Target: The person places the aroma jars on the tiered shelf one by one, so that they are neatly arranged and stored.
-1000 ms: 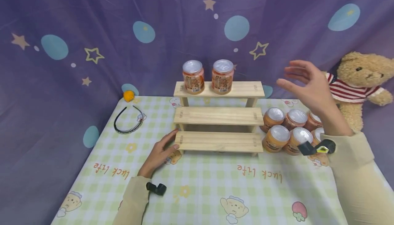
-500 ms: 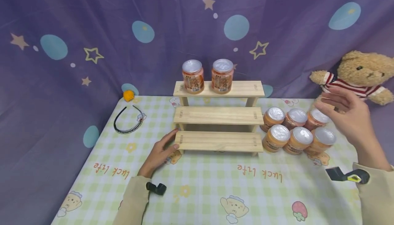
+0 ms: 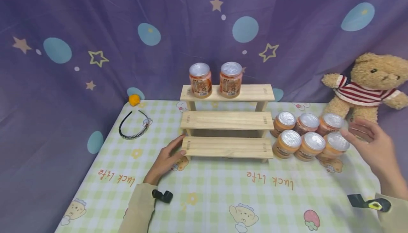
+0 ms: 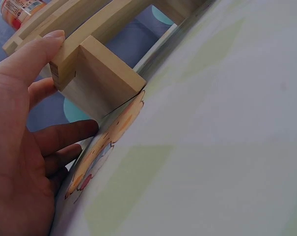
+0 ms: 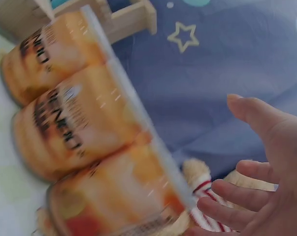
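A three-tier wooden shelf (image 3: 227, 119) stands mid-table, two orange-labelled cans (image 3: 231, 80) with silver lids upright on its top tier. My left hand (image 3: 165, 160) holds the left end of the lowest tier; in the left wrist view its thumb (image 4: 47, 46) lies over the board's corner and the lower fingers reach down by the tablecloth. Right of the shelf, several like cans (image 3: 313, 147) stand in two rows. Just right of them is my right hand (image 3: 373, 146), fingers spread and nothing held. In the right wrist view the front row (image 5: 79, 118) lies left of the hand, apart from it.
A teddy bear (image 3: 360, 91) in a striped shirt sits behind the cans at the back right. On the left lie a black headband (image 3: 132, 134) and a small orange-yellow object (image 3: 134, 100). A purple curtain (image 3: 178, 10) hangs close behind the table.
My right hand has moved right and down from above the shelf's right end to beside the cans, uncovering the rightmost ones. The left hand has stayed on the shelf.
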A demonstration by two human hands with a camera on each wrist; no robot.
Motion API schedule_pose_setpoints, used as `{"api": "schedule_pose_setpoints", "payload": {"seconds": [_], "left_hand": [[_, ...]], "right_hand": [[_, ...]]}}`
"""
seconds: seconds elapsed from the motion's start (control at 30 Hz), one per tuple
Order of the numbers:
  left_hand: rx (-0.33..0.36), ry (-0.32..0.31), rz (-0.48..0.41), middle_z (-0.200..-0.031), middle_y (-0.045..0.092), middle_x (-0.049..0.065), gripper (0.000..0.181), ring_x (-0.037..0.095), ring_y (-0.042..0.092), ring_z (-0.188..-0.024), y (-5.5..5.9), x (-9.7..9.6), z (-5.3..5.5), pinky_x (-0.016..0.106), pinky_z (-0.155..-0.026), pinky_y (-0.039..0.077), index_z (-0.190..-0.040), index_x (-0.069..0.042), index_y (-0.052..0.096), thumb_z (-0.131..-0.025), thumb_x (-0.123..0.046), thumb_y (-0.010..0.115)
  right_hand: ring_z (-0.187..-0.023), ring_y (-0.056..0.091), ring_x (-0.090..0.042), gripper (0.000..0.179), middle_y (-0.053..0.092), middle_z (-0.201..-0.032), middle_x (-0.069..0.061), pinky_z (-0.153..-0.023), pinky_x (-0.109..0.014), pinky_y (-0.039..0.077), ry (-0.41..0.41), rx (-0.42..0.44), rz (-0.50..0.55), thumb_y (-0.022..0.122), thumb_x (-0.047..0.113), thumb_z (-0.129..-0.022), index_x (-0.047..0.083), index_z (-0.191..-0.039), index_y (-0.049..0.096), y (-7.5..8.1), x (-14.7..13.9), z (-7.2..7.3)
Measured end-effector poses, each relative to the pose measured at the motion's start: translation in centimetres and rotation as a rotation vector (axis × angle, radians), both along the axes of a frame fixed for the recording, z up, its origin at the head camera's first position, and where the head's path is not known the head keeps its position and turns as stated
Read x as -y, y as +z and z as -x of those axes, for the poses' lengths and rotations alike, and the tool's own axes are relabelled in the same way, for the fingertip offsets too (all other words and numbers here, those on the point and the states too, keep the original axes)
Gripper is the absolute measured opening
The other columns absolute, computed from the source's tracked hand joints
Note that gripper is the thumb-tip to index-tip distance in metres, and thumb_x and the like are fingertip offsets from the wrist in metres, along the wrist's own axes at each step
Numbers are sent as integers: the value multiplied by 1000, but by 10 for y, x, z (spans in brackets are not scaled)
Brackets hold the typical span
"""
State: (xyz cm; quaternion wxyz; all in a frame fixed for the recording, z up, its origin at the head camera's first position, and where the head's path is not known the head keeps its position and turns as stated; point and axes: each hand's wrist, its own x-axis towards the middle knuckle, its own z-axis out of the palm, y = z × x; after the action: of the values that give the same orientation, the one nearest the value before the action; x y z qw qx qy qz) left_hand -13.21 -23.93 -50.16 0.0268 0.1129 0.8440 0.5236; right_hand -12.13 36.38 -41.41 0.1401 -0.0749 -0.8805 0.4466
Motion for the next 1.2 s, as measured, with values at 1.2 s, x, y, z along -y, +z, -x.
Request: {"api": "schedule_pose_setpoints", "payload": {"seconds": [1.2], "left_hand": [[-8, -3, 6, -161, 41, 5, 58, 30, 35, -151, 5, -2, -2, 52, -125, 23, -152, -21, 44, -99, -24, 64]], "right_hand": [[-93, 49, 25, 62, 51, -108, 41, -76, 3, 39, 13, -43, 103, 76, 8, -88, 20, -144, 53, -72, 1, -11]]}}
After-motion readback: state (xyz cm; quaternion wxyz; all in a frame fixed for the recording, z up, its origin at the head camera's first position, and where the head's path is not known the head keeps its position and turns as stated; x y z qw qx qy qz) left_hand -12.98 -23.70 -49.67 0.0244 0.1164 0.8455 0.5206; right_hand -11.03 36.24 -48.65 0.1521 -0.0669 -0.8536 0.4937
